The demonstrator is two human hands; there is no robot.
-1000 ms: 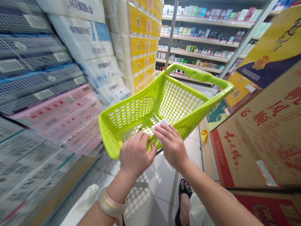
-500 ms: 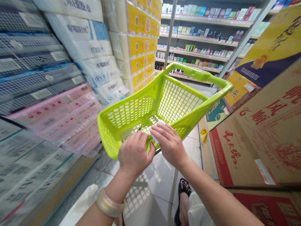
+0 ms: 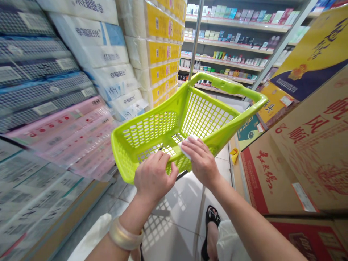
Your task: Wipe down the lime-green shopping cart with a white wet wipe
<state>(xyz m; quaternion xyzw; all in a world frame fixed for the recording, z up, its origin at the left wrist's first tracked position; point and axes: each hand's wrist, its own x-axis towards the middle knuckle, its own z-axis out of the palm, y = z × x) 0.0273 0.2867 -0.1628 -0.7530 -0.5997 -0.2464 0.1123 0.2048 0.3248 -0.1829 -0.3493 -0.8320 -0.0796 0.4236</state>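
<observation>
A lime-green plastic shopping basket point(image 3: 152, 125) with lattice walls and a raised handle point(image 3: 231, 85) stands tilted in front of me. My left hand point(image 3: 154, 175) grips its near rim, fingers curled over the edge and thumb outside. Further right along the same rim, my right hand point(image 3: 201, 161) presses a folded white wipe point(image 3: 185, 150) against the plastic, fingers laid over it. Most of the wipe is hidden under the fingers. Through the lattice the basket's inside shows bare.
Stacked tissue packs point(image 3: 103, 43) and yellow-labelled paper rolls point(image 3: 160, 54) line the left. Cardboard cartons point(image 3: 304, 152) rise on the right. Behind the basket are shelves point(image 3: 231, 43) of small boxes and bottles. A metal pole point(image 3: 196, 40) stands behind the basket. Tiled floor point(image 3: 179, 232) lies below.
My right hand has slid right along the rim with the wipe, widening the gap between my hands. My left hand keeps its grip on the basket.
</observation>
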